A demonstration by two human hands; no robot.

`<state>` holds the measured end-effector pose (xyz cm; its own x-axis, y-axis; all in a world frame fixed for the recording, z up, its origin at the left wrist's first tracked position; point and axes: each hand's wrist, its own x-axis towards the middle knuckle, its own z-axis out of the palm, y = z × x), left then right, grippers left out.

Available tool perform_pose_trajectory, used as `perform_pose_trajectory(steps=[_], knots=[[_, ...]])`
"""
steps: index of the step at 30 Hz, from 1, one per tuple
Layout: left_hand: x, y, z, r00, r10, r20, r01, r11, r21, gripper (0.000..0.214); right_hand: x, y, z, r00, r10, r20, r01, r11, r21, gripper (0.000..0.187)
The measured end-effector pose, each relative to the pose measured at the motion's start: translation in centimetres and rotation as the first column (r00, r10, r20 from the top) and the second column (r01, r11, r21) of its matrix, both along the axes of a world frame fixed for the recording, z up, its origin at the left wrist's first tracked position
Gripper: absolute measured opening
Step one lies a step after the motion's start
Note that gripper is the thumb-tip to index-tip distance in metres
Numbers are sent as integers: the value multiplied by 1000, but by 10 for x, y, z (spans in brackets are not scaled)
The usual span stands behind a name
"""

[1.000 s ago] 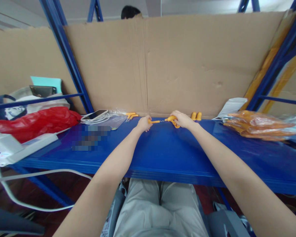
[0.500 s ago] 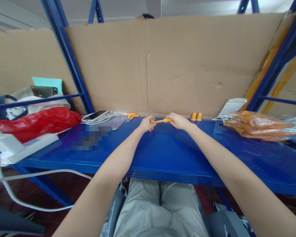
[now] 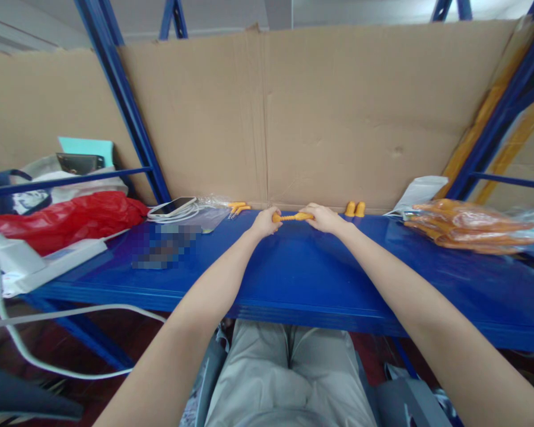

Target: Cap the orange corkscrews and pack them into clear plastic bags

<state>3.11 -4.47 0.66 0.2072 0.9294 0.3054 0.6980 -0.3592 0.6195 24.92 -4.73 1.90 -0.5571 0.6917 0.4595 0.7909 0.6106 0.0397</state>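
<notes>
At the back of the blue shelf (image 3: pixel 293 279), close to the cardboard wall, both hands grip one small orange plastic piece (image 3: pixel 292 217) between them. My left hand (image 3: pixel 264 223) is closed on its left end. My right hand (image 3: pixel 323 218) is closed on its right end. Only the short ribbed middle of the piece shows between the fingers. Two small orange caps (image 3: pixel 355 209) stand upright just right of my right hand. Two more orange pieces (image 3: pixel 237 207) lie to the left of my left hand.
A phone with a white cable (image 3: pixel 173 208) lies at the left, beside a red plastic bag (image 3: pixel 57 222) and white packaging. Clear bags of orange parts (image 3: pixel 460 225) lie at the right. A cardboard sheet (image 3: pixel 320 112) backs the shelf between blue uprights.
The hands have come closer together, and the orange piece between them now reads as one short straight bar instead of two parts joined by a thin link. A person's head above the cardboard is gone.
</notes>
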Motion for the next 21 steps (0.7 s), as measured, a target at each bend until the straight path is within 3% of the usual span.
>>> perform_pose_trajectory(steps=[6,11,17,21], knots=[[0,5,-3,999,11,-49,-7,996,88,28,1,6,-3,997,-1,-72,-3,999,-53,39],[0,5,-3,999,28,-30,-25,996,82,28,3,12,-5,974,-18,-226,-11,992,-126,48],[-1,4,-2,999,36,-10,-35,996,76,28,8,12,-5,831,-186,-524,-61,906,-419,50],[-1,5,-2,999,40,-24,-37,994,107,28,11,10,2,737,-241,-631,-161,844,-511,39]])
